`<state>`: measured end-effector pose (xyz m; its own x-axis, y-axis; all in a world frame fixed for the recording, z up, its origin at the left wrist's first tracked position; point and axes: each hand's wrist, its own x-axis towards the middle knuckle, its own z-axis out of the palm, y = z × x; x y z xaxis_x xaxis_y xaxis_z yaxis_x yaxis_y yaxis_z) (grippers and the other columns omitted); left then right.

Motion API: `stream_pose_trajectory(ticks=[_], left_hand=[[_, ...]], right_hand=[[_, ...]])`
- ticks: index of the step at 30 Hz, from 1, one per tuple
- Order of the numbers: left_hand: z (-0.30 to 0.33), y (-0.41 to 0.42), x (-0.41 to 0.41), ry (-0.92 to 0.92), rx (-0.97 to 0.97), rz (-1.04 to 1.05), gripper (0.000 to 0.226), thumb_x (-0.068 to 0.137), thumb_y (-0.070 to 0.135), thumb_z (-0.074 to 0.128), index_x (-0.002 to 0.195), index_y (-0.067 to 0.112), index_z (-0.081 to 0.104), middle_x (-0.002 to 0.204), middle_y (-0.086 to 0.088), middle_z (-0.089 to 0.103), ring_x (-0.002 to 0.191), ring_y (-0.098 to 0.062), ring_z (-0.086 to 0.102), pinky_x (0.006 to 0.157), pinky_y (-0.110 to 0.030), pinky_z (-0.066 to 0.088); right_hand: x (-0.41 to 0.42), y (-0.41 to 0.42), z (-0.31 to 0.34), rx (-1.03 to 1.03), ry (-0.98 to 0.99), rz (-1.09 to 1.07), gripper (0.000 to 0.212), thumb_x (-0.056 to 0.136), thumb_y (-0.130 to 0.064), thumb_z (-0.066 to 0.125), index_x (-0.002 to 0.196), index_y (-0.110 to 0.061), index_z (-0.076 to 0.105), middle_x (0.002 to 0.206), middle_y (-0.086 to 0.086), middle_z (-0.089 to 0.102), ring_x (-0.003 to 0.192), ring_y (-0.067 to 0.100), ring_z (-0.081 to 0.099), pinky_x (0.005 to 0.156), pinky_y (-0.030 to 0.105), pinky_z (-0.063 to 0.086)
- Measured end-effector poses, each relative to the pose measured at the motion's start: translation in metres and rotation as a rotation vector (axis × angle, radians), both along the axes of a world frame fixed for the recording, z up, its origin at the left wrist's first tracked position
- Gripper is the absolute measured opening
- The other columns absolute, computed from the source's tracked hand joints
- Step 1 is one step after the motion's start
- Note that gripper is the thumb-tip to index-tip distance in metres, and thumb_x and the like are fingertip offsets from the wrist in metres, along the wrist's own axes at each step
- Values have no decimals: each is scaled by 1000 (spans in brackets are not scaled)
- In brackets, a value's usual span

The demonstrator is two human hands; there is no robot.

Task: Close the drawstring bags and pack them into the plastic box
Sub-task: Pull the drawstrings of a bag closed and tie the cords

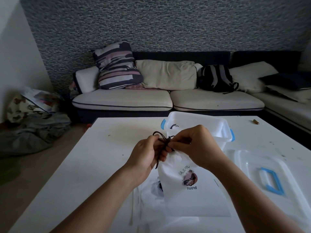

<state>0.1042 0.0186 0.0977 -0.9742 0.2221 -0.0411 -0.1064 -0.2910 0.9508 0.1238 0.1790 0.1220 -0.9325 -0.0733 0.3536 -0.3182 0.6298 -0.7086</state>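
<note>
White rectangular table [87, 165], surface scuffed, faint stain near far edge. On it: clear plastic box with blue latches [218, 126]; clear lid with blue handle [262, 167] at right; flat white drawstring bags [193, 204] stacked at near edge; small brown cylinder [256, 122] at far right.

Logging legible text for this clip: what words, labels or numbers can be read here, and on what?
"broun": below the round picture on the white drawstring bag gripped by the left hand and right hand.
"OPULA", cut off by the right wrist: above that picture, same bag.
A smaller line beneath it: too blurred to read.
Print on the bag lying beneath: mostly hidden, unreadable.
</note>
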Motion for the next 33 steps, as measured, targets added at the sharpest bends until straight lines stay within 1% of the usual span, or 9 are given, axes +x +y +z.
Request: stream_pose_trajectory(ticks=[4,7,10,14,19,23,25,28,33], left_hand=[[2,-2,2,22,9,-79,43,99,25,46,75,-2,69,69,-17,61,59,-21,48,60,-31,40],[-1,-5,3,202,-211,-34,37,90,31,70,70,1,70,65,-13,57,59,-19,46,62,-28,37],[-7,-4,3,217,-252,42,37,95,25,64,66,3,70,57,-6,55,52,-15,43,51,-18,32],[-7,-4,-3,142,-156,75,32,96,18,62,70,9,77,66,-8,61,58,-16,46,63,-30,35],[-5,-5,-5,204,-165,86,22,99,10,57,93,11,79,69,-2,63,58,-9,46,57,-15,41],[-4,-6,-5,267,-177,81,13,95,6,63,105,10,69,65,2,66,51,-6,47,49,-13,39],[-4,-8,-7,256,-179,80,17,92,7,67,108,11,63,65,4,65,51,-4,50,52,-13,41],[-2,-12,-10,268,-216,53,17,91,7,68,107,6,64,66,6,65,56,-4,54,58,-15,44],[-4,-15,-9,317,-241,62,9,87,7,72,91,0,74,70,-1,69,61,-8,57,64,-18,48]], right_hand=[[0,0,0,0,28,-44,13,80,-16,80,69,-22,79,60,-11,69,54,2,57,53,12,42],[2,-2,1,-3,46,-23,17,80,-12,78,65,-22,77,56,-14,67,53,3,57,51,13,40],[3,-6,0,17,33,3,19,81,-11,76,66,-23,77,61,-7,70,57,10,60,55,23,47],[2,1,2,-151,-86,88,13,86,-8,73,86,-19,81,65,-9,71,56,2,58,58,13,44],[0,11,4,-271,-192,77,8,86,-8,74,85,-13,80,71,6,74,58,14,58,57,32,48],[0,7,3,-272,-138,64,6,81,-17,81,76,-19,80,74,11,72,57,12,54,55,20,44],[0,5,1,-268,-129,94,4,79,-19,83,78,-16,80,83,3,75,71,12,65,65,15,49],[-1,4,0,-337,-212,138,6,79,-14,83,84,-12,81,95,-4,77,92,13,72,79,18,55],[1,1,1,-387,-218,125,10,75,-5,84,84,-7,81,85,3,78,83,15,74,74,18,55]])
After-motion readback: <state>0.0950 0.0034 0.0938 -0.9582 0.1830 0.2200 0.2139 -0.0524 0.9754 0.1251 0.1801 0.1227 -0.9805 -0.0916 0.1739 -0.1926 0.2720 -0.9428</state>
